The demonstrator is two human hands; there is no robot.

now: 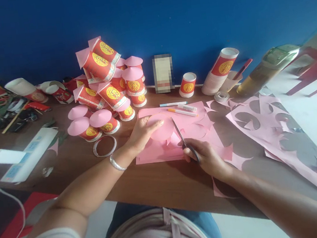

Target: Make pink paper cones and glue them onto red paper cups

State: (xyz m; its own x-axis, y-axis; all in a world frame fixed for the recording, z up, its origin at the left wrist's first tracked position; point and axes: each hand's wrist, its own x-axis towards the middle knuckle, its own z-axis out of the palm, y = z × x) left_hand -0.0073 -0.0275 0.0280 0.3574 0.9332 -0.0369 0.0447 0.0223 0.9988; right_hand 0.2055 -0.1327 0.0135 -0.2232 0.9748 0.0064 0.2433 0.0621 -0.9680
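Note:
My left hand (142, 133) pinches a round pink paper disc (161, 130) at its left side, thumb on top. In my right hand (202, 152) is a pair of scissors (178, 130) with dark handles. Its blades point up and away, beside the disc's right edge; whether they touch the paper I cannot tell. Underneath lie pink paper sheets (148, 156) with cut curves and loose scraps. Two markers, a blue-tipped one (173, 104) and an orange-tipped one (183, 112), rest on the sheets' far part, with a small white stick (187, 107) close by.
Red paper cups with pink cone tops (111, 95) are piled at the back left. A tape roll (104, 146) lies nearer. One cup (188, 85), stacked cups (221, 69) and a gold flask (267, 68) stand behind. Cut-out pink paper (276, 147) covers the right; a power strip (31, 154) lies left.

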